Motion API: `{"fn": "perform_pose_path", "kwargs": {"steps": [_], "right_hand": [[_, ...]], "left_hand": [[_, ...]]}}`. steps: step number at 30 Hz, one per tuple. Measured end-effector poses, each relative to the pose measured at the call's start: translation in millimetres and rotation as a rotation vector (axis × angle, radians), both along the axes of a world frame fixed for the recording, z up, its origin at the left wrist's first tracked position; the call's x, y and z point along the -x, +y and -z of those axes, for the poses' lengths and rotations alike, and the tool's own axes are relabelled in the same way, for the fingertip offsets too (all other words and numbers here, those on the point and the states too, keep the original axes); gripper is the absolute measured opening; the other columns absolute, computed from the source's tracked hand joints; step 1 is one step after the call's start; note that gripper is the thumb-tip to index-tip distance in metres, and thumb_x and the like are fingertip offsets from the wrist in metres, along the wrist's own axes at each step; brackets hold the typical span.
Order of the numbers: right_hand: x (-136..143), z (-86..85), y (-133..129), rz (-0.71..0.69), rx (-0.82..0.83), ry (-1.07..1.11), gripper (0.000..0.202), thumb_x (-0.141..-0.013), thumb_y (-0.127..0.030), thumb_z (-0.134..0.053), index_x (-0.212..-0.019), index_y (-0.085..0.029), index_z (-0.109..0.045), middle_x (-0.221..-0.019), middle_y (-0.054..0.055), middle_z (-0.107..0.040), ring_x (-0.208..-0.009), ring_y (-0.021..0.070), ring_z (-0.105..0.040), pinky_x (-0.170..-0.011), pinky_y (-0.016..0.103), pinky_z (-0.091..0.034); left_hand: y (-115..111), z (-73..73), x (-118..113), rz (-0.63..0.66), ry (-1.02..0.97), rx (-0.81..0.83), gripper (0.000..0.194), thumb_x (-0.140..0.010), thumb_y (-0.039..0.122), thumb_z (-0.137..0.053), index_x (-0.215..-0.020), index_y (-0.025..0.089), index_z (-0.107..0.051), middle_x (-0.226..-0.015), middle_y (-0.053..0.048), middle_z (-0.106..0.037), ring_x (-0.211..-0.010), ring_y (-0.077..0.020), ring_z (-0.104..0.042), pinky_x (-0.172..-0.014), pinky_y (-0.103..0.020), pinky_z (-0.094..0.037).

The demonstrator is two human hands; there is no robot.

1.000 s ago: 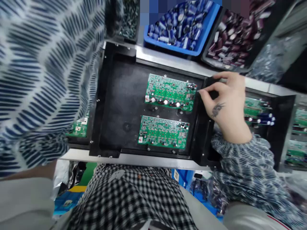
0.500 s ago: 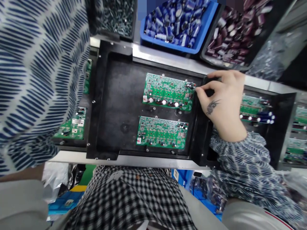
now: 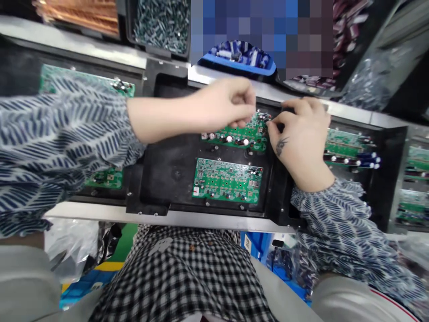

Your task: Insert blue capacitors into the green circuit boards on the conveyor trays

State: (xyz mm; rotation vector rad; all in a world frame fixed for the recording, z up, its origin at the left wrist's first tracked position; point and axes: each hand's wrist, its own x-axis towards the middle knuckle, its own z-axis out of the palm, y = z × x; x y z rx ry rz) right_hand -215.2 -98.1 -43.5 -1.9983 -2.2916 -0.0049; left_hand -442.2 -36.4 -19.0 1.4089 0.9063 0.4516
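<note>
Two green circuit boards lie in a black tray (image 3: 157, 170) in front of me. Over the upper circuit board (image 3: 239, 136), my left hand (image 3: 224, 105) hovers with its fingers curled and pinched; anything in the fingertips is too small or hidden to make out. My right hand (image 3: 300, 138) is at that board's right end, thumb and index finger closed together by the small parts in its top right corner. What they grip, if anything, I cannot make out. White-topped round components line the upper board's lower edge. The lower circuit board (image 3: 228, 181) lies untouched below.
Behind the tray stand a bin of small dark parts (image 3: 162, 24), a blue bin of capacitors (image 3: 241, 67), partly blurred out, and a bin of maroon capacitors (image 3: 348, 27). Neighbouring trays hold more boards on both sides. A metal rail (image 3: 214, 220) runs along the front.
My left arm has swung down from the bins at the back, bringing the left hand over the upper board. My right hand has stayed at the board's right end, shifting slightly left.
</note>
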Motion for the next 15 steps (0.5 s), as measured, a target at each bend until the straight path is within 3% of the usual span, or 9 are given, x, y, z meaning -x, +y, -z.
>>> {"fn": "perform_pose_path", "kwargs": {"steps": [4, 7, 9, 12, 14, 15], "right_hand": [[5.5, -20.1, -19.7, -0.143, -0.031, 0.195, 0.029, -0.095, -0.041, -0.061, -0.117, -0.024, -0.068, -0.135, 0.013, -0.063, -0.125, 0.0319, -0.058, -0.104, 0.055, -0.048], [16.1, -43.1, -44.0, -0.215, 0.001, 0.368, 0.017, -0.097, -0.037, -0.058, -0.106, -0.03, -0.071, -0.118, 0.005, -0.071, -0.112, 0.0267, -0.067, -0.099, 0.049, -0.054], [18.0, -54.2, -60.6, -0.19, 0.004, 0.415, 0.014, -0.097, -0.032, -0.059, -0.095, -0.033, -0.073, -0.109, 0.002, -0.074, -0.103, 0.0251, -0.07, -0.093, 0.047, -0.056], [7.1, -55.7, -83.1, -0.184, 0.011, 0.364, 0.008, -0.093, -0.03, -0.066, -0.089, -0.031, -0.073, -0.113, 0.002, -0.073, -0.104, 0.026, -0.07, -0.089, 0.047, -0.057], [-4.1, -46.2, -95.3, -0.201, 0.022, 0.276, 0.007, -0.091, -0.03, -0.068, -0.086, -0.029, -0.072, -0.118, 0.005, -0.071, -0.107, 0.0278, -0.068, -0.087, 0.047, -0.057], [-8.7, -39.7, -100.2, -0.209, 0.021, 0.232, 0.009, -0.091, -0.031, -0.068, -0.084, -0.027, -0.071, -0.119, 0.007, -0.07, -0.108, 0.0291, -0.067, -0.088, 0.049, -0.057]], "left_hand": [[-41.7, 13.8, -15.6, -0.089, -0.151, 0.316, 0.012, -0.093, 0.005, -0.061, -0.097, 0.013, -0.054, -0.074, 0.001, -0.066, -0.069, -0.0063, -0.065, -0.071, -0.017, -0.047], [-59.0, 17.2, -21.3, 0.007, -0.229, 0.369, 0.016, -0.093, 0.01, -0.064, -0.105, 0.013, -0.054, -0.079, 0.0, -0.069, -0.078, -0.0081, -0.067, -0.077, -0.019, -0.051], [-59.7, 12.7, -18.0, 0.119, -0.208, 0.256, 0.016, -0.091, 0.013, -0.067, -0.103, 0.015, -0.057, -0.081, 0.0, -0.067, -0.087, -0.012, -0.067, -0.082, -0.022, -0.052], [-30.1, 1.8, 6.6, 0.109, -0.038, -0.158, 0.008, -0.09, 0.014, -0.067, -0.097, 0.017, -0.063, -0.083, -0.002, -0.06, -0.11, -0.0216, -0.057, -0.096, -0.029, -0.047], [9.7, 0.0, 35.4, -0.021, 0.079, -0.403, 0.011, -0.099, 0.014, -0.054, -0.105, 0.013, -0.064, -0.094, -0.008, -0.056, -0.125, -0.0257, -0.039, -0.106, -0.032, -0.038], [32.6, 2.3, 50.9, -0.073, 0.064, -0.412, 0.016, -0.103, 0.014, -0.049, -0.111, 0.009, -0.061, -0.104, -0.01, -0.055, -0.13, -0.0257, -0.027, -0.109, -0.03, -0.034]]}}
